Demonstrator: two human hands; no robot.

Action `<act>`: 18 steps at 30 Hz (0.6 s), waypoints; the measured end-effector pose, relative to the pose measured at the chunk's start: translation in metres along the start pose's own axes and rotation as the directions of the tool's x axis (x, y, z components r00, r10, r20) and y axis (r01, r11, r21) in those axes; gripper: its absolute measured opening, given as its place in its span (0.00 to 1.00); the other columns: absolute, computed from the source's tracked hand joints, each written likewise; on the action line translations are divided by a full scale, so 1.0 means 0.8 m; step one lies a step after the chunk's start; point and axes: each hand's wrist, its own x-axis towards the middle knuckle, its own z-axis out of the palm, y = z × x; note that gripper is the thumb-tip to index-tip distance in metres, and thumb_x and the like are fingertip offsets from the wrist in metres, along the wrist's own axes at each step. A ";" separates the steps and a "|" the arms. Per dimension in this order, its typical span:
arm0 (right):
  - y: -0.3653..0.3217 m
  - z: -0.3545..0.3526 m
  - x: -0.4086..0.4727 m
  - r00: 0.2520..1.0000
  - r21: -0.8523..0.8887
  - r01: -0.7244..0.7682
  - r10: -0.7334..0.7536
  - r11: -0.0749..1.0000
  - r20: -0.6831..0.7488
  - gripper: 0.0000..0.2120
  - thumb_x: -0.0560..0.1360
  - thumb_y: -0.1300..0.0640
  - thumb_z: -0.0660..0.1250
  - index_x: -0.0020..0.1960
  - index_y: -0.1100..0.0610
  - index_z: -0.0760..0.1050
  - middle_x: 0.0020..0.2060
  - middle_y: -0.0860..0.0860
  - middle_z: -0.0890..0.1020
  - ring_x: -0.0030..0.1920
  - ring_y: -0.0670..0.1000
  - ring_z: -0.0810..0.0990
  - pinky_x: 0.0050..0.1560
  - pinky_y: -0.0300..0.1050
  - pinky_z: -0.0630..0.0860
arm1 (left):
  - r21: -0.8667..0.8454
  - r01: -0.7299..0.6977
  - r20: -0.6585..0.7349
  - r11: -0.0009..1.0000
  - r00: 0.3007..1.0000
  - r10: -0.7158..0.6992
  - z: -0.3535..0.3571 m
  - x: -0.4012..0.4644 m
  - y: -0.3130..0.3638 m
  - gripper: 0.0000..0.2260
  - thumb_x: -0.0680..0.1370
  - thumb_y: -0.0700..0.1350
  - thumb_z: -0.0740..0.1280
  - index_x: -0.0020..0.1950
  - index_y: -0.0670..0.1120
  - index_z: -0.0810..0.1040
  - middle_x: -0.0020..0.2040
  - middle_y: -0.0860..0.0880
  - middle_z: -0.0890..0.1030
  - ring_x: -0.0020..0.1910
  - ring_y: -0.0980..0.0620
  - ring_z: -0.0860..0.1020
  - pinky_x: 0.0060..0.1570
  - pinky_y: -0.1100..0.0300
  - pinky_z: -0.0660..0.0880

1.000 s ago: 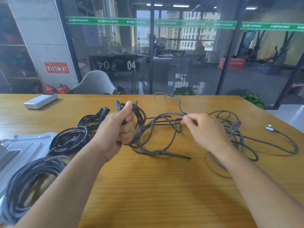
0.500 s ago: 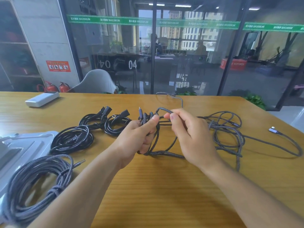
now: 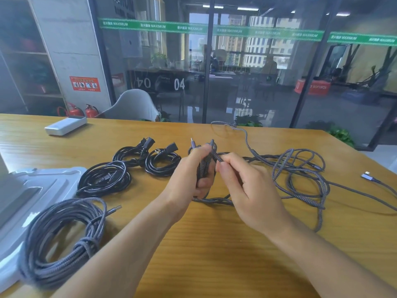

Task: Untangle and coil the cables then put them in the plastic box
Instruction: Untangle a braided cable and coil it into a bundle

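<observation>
Head view: on the wooden desk [image 3: 214,254], three glossy black round coils [image 3: 105,178] in a row left of centre, one finished grey braided coil [image 3: 64,239] at near left partly over the pale plastic box [image 3: 40,190], and one loose grey braided cable [image 3: 300,179] sprawled in loops to the right, its flat metal plug [image 3: 367,176] lying apart at far right. Left hand [image 3: 191,181] curled round an upright bundle of that braided cable above mid-desk, long axis vertical, a plug tip poking up; right hand [image 3: 247,190] just beside, pinching one strand at the bundle's top.
</observation>
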 end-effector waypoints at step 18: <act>-0.006 0.006 -0.006 0.976 -0.328 0.190 -0.143 0.926 0.164 0.14 0.88 0.51 0.51 0.64 0.51 0.73 0.35 0.38 0.67 0.25 0.46 0.67 0.24 0.43 0.63 | 0.111 -0.110 -0.178 0.988 0.976 0.129 -0.011 -0.001 0.016 0.24 0.84 0.54 0.66 0.37 0.43 0.59 0.31 0.49 0.55 0.30 0.48 0.54 0.29 0.60 0.56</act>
